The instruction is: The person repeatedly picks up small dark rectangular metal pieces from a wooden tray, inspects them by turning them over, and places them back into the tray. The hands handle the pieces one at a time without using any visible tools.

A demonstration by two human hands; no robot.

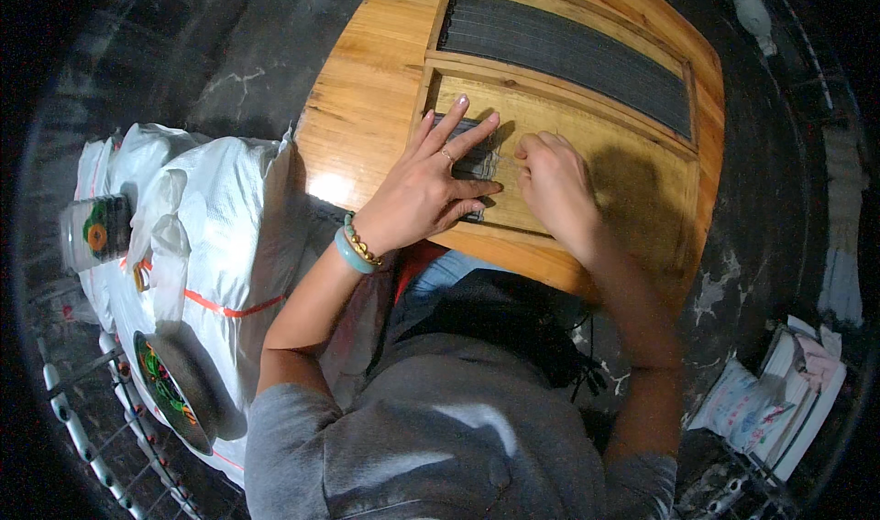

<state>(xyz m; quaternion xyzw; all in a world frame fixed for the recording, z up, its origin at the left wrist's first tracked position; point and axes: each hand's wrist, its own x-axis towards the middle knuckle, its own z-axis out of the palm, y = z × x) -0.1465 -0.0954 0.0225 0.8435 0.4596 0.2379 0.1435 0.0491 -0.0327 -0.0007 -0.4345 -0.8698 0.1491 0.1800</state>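
A two-compartment wooden tray (509,80) lies on a varnished wooden table. In its nearer compartment, my left hand (430,183) is spread flat over a short row of dark grey strands (474,159), fingers apart, pressing down at the compartment's left end. My right hand (553,176) is just to the right, above the bare yellowish wooden base (639,211). Its thumb and forefinger are pinched together on what looks like a thin strand, mostly hidden by the fingers. The farther compartment holds a wide sheet of dark grey parallel strands (564,59).
White woven sacks (220,245) stand left of the wooden table (350,114). On them rest a clear plastic box (96,235) and a round bowl of colourful strands (168,389). A metal rack (103,451) is at lower left. Packets (742,403) lie at lower right.
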